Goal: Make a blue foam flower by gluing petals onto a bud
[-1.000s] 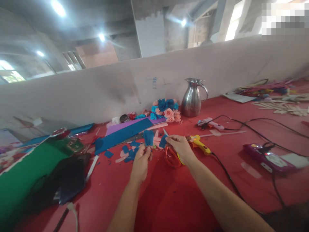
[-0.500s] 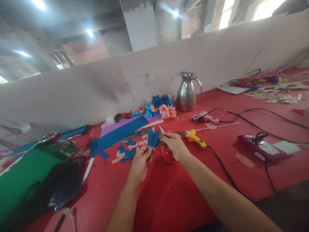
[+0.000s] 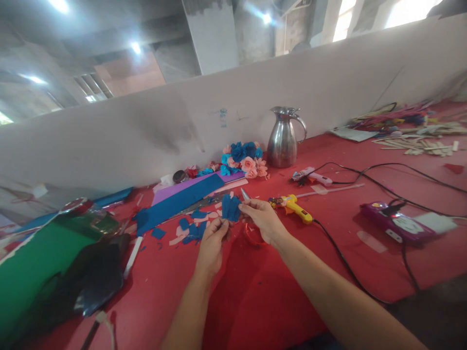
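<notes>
**A:** What is closest in?

**B:** Two bare forearms reach out over the red table. Off to the left, a dark glossy bag lies against a green sheet.

**A:** And the hands?

**B:** The left hand is closed, its fingertips pinching the lower edge of a blue paper piece, which stands up just above that hand. The right hand is curled shut around scissors. A red handle loop shows under the palm, and the blade tip pokes up just past the fingers. Its fingertips meet the right side of the blue paper piece, so the piece sits between the two hands, lifted clear of the table.

**A:** What lies around them?

**B:** Blue scraps lie on the table just left of the left hand. A yellow glue gun lies just right of the right hand, its black cord trailing toward the near edge. Further right is a purple device with cables.

**A:** And beyond?

**B:** A long blue sheet lies over a purple sheet, with a white glue gun to the right. Behind them, blue and pink paper flowers sit beside a steel jug, both near the white partition wall.
</notes>
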Demonstrator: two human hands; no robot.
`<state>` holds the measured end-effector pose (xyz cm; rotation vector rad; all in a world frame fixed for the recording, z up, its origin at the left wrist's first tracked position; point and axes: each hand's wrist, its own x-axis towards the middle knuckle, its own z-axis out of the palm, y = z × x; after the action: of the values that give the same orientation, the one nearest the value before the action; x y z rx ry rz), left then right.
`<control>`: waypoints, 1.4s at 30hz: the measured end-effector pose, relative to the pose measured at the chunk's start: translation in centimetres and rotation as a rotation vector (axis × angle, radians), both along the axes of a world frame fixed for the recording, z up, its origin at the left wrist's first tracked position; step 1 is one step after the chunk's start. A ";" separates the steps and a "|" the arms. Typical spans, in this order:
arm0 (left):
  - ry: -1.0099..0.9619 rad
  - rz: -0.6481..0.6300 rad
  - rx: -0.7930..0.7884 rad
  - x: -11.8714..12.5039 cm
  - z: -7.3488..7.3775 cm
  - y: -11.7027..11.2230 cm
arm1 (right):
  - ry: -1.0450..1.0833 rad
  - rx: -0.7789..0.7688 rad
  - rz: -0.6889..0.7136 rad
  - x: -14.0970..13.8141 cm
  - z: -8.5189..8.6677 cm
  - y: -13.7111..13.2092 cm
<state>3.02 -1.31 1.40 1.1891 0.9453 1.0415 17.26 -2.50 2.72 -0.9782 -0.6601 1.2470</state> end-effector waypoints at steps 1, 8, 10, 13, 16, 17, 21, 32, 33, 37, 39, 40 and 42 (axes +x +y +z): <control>0.000 0.000 -0.004 0.0 0.0 0.0 | -0.001 0.001 0.003 0.0 0.0 0.0; -0.017 0.003 -0.002 0.1 -0.3 0.0 | -0.002 -0.016 0.010 -0.1 0.2 -0.2; -0.016 0.005 0.001 0.1 -0.3 0.0 | 0.002 -0.021 0.012 -0.1 0.4 -0.4; -0.005 0.012 0.004 0.1 -0.4 0.1 | -0.008 -0.022 0.025 -0.1 0.6 -0.5; 0.013 0.010 0.009 0.1 -0.4 0.1 | -0.035 -0.010 0.033 -0.2 0.5 -0.5; 0.019 0.008 0.009 0.1 -0.4 0.1 | -0.041 -0.006 0.030 -0.2 0.4 -0.4; 0.042 0.000 0.017 0.3 -0.1 -0.1 | -0.050 0.007 0.012 -0.2 0.0 -0.2; 0.115 -0.001 0.060 0.4 0.0 -0.3 | -0.040 0.000 -0.008 -0.3 -0.4 0.0; 0.118 0.001 0.063 0.4 -0.1 -0.2 | -0.035 0.005 -0.002 -0.3 -0.4 0.0; 0.089 -0.001 0.065 0.5 -0.2 -0.2 | -0.014 0.017 0.016 -0.3 -0.3 -0.1; 0.068 -0.012 0.053 0.5 -0.2 -0.2 | -0.002 0.019 0.011 -0.4 -0.3 0.0; 0.061 -0.019 0.045 0.5 -0.3 -0.2 | -0.001 0.022 0.006 -0.4 -0.4 0.0; 0.061 -0.023 0.031 0.4 -0.3 -0.3 | -0.014 0.029 0.003 -0.3 -0.4 0.0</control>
<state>3.45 -1.61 1.15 1.2610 0.9632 1.0093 16.92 -2.49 2.27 -0.9632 -0.6888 1.2307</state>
